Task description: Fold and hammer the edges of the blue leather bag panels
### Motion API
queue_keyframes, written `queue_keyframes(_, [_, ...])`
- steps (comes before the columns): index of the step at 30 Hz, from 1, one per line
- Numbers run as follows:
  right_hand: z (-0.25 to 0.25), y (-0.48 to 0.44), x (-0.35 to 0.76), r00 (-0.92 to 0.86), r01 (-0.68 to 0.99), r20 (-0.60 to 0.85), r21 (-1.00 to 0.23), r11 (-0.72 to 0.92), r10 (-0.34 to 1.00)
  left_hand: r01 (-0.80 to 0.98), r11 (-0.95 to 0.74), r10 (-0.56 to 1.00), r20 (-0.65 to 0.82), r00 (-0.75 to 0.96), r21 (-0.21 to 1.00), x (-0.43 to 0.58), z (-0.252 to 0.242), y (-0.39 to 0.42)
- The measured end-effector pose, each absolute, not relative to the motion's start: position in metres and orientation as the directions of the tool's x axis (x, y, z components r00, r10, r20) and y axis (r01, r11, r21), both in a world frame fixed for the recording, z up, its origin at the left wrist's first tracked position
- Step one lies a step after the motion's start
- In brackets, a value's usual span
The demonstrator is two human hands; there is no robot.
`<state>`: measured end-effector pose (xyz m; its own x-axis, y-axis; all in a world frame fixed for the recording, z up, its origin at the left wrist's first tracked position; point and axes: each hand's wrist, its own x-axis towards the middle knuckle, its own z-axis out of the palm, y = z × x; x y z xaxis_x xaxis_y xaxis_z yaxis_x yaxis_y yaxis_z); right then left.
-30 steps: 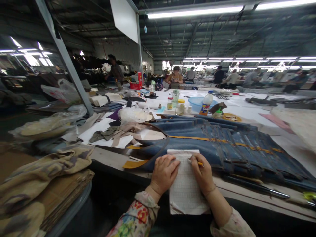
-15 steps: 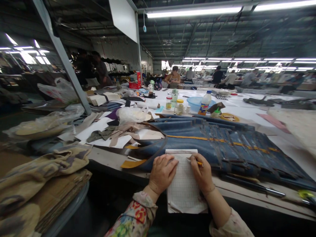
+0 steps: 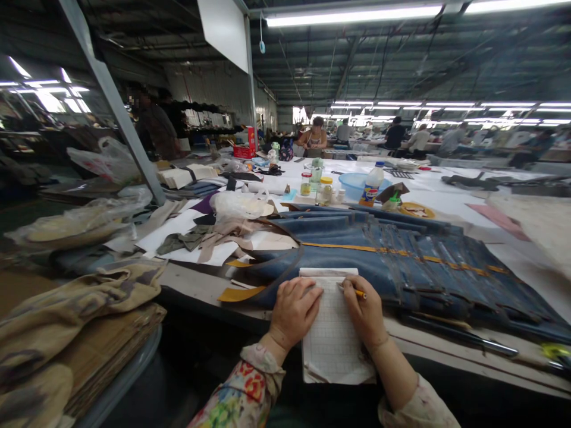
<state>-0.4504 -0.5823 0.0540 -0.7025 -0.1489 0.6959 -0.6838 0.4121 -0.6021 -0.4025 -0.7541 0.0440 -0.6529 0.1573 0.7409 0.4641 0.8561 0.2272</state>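
Note:
A ruled notepad (image 3: 333, 348) lies at the table's front edge, its lower part jutting out past the edge and its bottom corners curled. My left hand (image 3: 294, 309) rests flat on the pad's left side, fingers stretched out and slightly bent. In my right hand (image 3: 366, 312) a yellow pencil (image 3: 360, 293) is pinched, its tip at the upper part of the page. Just beyond the pad spreads a pile of dark blue leather-like pieces (image 3: 339, 261) with orange-yellow strips.
A black and silver tool (image 3: 473, 337) lies to the right. Jars (image 3: 325, 191), a drink bottle (image 3: 372, 185) and a blue basin (image 3: 350, 185) stand farther back. Folded cloth (image 3: 89, 303) tops cardboard at left. A metal post (image 3: 120, 107) rises there. Other people work in the background.
Both hands keep almost the same place on the notepad, and the pencil has barely shifted. At the back left, a person has moved.

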Motion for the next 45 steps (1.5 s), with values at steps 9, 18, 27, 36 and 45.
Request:
queue_keyframes(9, [0.0529,-0.5807,-0.4498,-0.697,-0.687,0.698,-0.586,0.43,-0.161,0.455,0.861,0.157,0.734,-0.661,0.225,-0.4026,0.0441,-0.7538])
queue_keyframes(18, [0.0531,-0.5817,-0.45,-0.695,-0.686,0.707,-0.596,0.418,-0.133,0.456,0.863,0.164,0.732,-0.662,0.219,-0.4019,0.0451,-0.7542])
queue_keyframes(27, [0.0533,-0.5839,-0.4525,-0.698,-0.683,0.697,-0.581,0.443,-0.162,0.441,0.874,0.166,0.725,-0.669,0.206,-0.4036,0.0424,-0.7542])
queue_keyframes(36, [0.0546,-0.5825,-0.4507,-0.695,-0.69,0.698,-0.578,0.435,-0.173,0.45,0.866,0.163,0.728,-0.666,0.219,-0.4023,0.0452,-0.7535])
queue_keyframes(45, [0.0526,-0.5824,-0.4514,-0.699,-0.692,0.693,-0.59,0.417,-0.18,0.45,0.863,0.15,0.734,-0.662,0.229,-0.4022,0.0444,-0.7537])
